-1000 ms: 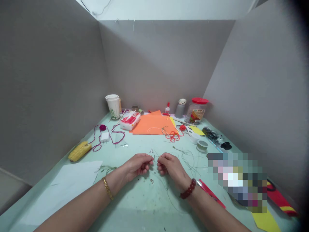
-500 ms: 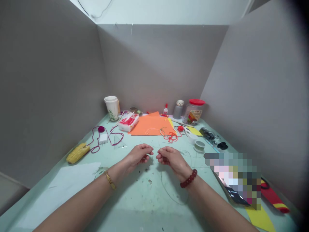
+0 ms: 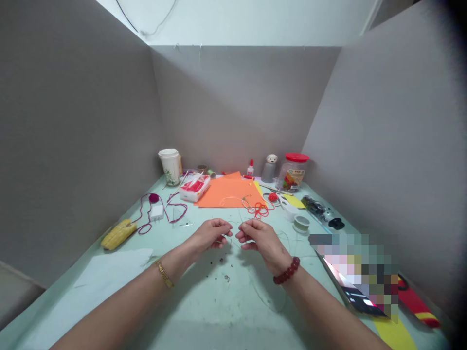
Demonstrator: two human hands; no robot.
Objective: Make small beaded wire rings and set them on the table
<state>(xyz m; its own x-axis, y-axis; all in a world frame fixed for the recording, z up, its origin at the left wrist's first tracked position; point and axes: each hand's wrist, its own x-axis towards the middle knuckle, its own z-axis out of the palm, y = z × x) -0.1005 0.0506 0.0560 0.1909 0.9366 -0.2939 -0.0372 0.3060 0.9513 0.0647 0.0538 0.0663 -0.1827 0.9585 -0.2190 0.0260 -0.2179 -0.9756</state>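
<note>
My left hand [image 3: 216, 233] and my right hand [image 3: 254, 234] are raised over the table, fingertips a short gap apart. Each pinches a thin greenish cord [image 3: 234, 222], with fine ends sticking out around the fingers. From the right hand a loose loop of it curves down and right across the tabletop. A spool of similar cord [image 3: 301, 223] stands to the right of that hand. Below the fingertips lie several tiny beads or bits [image 3: 226, 278], too small to name. What sits exactly between the fingertips is hard to make out.
Orange paper sheets [image 3: 219, 192], red cord [image 3: 260, 210] and a tissue pack [image 3: 195, 187] lie ahead. A corn cob [image 3: 118, 234] and purple cord [image 3: 178, 218] are left. A phone-like device [image 3: 359, 299], partly pixelated, lies right. Behind stand a cup [image 3: 170, 167] and a red-lidded jar [image 3: 293, 172].
My fingers have shifted slightly, and the cord by the right fingertips now points upward more visibly. Both hands keep their pinch. The whole view has tilted up a little.
</note>
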